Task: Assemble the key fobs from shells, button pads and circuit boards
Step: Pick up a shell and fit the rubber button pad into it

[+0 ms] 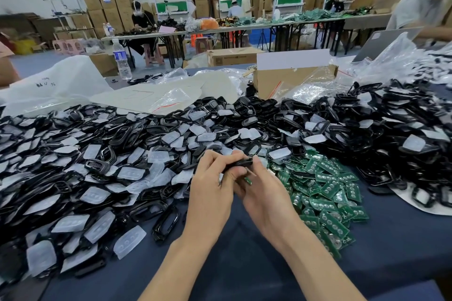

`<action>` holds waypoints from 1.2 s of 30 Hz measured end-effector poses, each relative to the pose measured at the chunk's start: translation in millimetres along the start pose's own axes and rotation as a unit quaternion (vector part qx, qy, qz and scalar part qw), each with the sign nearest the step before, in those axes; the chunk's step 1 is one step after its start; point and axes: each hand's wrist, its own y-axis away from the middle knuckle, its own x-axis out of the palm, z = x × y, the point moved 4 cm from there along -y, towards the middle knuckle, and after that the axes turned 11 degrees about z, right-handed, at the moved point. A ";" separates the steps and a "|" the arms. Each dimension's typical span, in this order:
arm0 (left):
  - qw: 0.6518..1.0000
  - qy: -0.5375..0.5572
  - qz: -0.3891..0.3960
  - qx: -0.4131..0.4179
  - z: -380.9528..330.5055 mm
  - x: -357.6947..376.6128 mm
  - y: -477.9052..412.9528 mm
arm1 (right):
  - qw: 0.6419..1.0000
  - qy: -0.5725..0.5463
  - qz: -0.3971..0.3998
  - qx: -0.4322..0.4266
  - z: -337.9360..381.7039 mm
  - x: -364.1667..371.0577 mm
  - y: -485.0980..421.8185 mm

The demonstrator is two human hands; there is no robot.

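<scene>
Both hands meet above the blue-covered table (244, 259). The left hand (211, 186) pinches one end of a black shell (241, 162) and the right hand (265, 195) grips the other end, with the edge of a green circuit board (248, 180) showing under its fingers. A deep heap of loose shells (107, 154) and clear button pads (128, 173) crowds the left and far sides. A pile of green boards (327, 193) lies just right of the hands. Behind stand a cardboard box (281, 80), plastic bags (391, 56) and a water bottle (121, 61).

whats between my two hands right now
A black key fob shell, pinched by the left hand and right hand; a green circuit board peeks out below. Head view.
</scene>
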 end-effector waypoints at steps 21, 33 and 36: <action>0.990 0.132 0.056 -0.013 -46.4 89.2 -68.8 | 0.977 0.075 -0.156 -0.121 90.6 -36.4 18.4; 0.939 0.278 0.150 -0.138 -56.0 194.6 -111.2 | 0.886 0.286 -0.321 -0.174 171.0 -112.8 48.1; 0.929 0.289 0.169 -0.157 -57.1 212.8 -117.5 | 0.881 0.275 -0.353 -0.152 184.2 -130.5 46.6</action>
